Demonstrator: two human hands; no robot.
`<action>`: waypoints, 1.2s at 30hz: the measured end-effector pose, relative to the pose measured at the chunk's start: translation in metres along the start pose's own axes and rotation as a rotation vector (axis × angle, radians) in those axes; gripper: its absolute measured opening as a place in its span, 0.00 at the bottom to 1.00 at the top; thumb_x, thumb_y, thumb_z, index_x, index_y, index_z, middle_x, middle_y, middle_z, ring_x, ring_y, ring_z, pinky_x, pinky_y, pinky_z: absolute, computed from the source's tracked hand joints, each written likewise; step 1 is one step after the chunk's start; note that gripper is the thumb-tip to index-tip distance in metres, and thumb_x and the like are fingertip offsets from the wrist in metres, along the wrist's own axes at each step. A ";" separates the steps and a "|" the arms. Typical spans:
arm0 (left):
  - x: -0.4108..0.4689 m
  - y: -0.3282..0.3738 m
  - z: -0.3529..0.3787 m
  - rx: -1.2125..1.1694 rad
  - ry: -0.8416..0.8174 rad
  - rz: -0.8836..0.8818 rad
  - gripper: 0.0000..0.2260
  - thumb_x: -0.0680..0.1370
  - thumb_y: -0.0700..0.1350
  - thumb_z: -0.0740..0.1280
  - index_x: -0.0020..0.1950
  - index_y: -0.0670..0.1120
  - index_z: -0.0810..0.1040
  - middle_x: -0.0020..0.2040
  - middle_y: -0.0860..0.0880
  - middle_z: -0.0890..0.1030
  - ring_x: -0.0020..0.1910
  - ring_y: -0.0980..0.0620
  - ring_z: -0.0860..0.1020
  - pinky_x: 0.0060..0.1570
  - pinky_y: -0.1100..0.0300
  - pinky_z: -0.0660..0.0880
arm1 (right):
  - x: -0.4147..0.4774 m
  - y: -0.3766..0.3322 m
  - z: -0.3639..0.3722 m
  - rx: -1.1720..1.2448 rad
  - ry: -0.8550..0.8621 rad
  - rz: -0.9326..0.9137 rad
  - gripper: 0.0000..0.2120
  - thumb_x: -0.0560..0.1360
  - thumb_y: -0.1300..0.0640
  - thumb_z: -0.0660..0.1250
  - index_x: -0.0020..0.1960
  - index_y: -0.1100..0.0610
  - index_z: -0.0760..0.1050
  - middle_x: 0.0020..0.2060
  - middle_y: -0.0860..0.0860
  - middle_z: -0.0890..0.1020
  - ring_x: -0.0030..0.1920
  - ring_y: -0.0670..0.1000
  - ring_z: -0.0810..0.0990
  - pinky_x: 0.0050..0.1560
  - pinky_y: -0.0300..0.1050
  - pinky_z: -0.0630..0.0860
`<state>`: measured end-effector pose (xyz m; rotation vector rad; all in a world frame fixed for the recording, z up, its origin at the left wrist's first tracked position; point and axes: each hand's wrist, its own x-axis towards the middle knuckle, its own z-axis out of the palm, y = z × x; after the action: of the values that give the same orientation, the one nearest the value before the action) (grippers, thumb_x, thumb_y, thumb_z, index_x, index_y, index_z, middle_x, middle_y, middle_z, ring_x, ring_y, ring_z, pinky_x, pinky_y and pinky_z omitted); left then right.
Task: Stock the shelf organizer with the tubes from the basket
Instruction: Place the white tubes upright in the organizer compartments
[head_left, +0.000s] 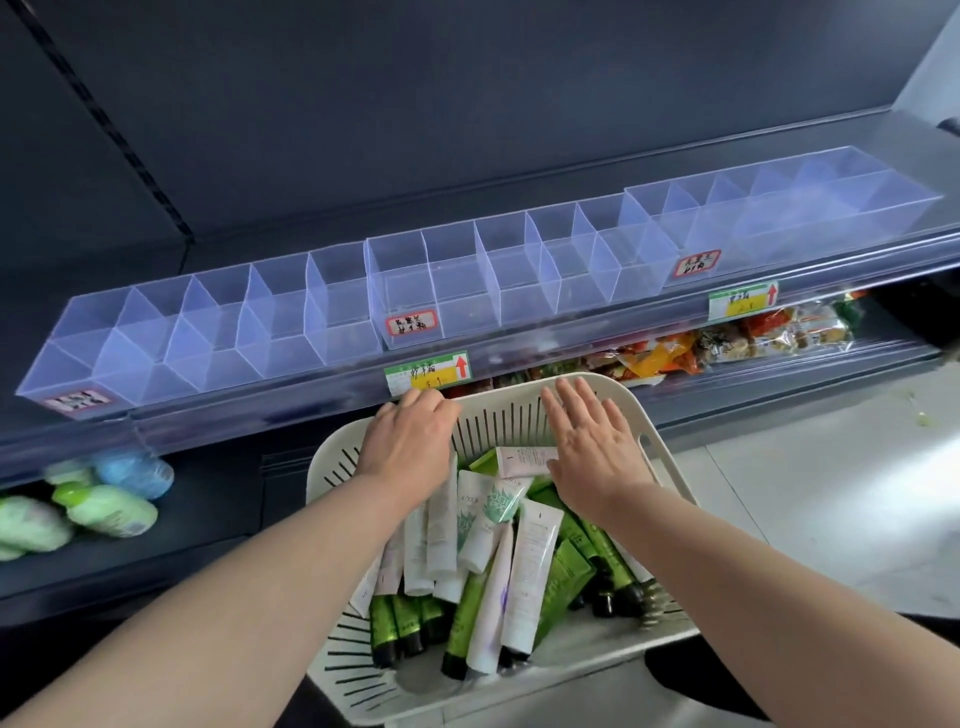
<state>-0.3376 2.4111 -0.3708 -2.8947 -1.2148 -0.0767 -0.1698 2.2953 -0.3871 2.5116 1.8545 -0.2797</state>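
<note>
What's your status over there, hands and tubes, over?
Left hand curled at basket rim, grip unclear; right hand open above tubes. Tubes all in basket, organizer looks empty. Nothing in the way.

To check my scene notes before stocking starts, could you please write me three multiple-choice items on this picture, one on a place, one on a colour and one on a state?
1. Where do the tubes lie?
A. on the lower shelf
B. in the white basket
C. on the floor

2. What colour are the arrows on the shelf-edge price labels?
A. red
B. blue
C. black

3. In what state are the compartments of the clear organizer?
A. all full
B. half filled
C. empty

Answers:
1 B, the green and white tubes are piled inside the white basket.
2 A, both price labels in view bear a red arrow pointing up.
3 C, every compartment shows only clear walls, with no tube in it.
</note>
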 end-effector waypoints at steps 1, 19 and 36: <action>-0.002 -0.002 0.001 0.001 0.026 0.014 0.20 0.76 0.36 0.59 0.66 0.50 0.73 0.62 0.52 0.74 0.62 0.50 0.69 0.61 0.55 0.67 | 0.000 -0.003 0.000 0.004 0.010 0.001 0.35 0.80 0.55 0.54 0.76 0.54 0.32 0.76 0.52 0.35 0.75 0.53 0.32 0.74 0.53 0.35; 0.004 -0.083 -0.073 0.186 0.276 -0.213 0.31 0.75 0.50 0.67 0.76 0.50 0.59 0.75 0.44 0.59 0.73 0.42 0.57 0.70 0.44 0.54 | 0.060 -0.078 -0.053 -0.080 0.366 -0.182 0.36 0.77 0.58 0.54 0.77 0.53 0.35 0.77 0.53 0.39 0.75 0.52 0.33 0.73 0.55 0.34; -0.021 -0.087 -0.090 0.004 -0.062 -0.573 0.35 0.76 0.49 0.65 0.78 0.54 0.50 0.76 0.43 0.56 0.77 0.42 0.51 0.74 0.41 0.50 | 0.055 -0.080 -0.078 -0.111 0.234 -0.257 0.35 0.80 0.52 0.53 0.77 0.54 0.33 0.77 0.49 0.41 0.77 0.50 0.38 0.74 0.63 0.41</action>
<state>-0.4186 2.4556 -0.2833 -2.4604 -2.0046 0.0169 -0.2196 2.3802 -0.3100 2.3176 2.2123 0.1207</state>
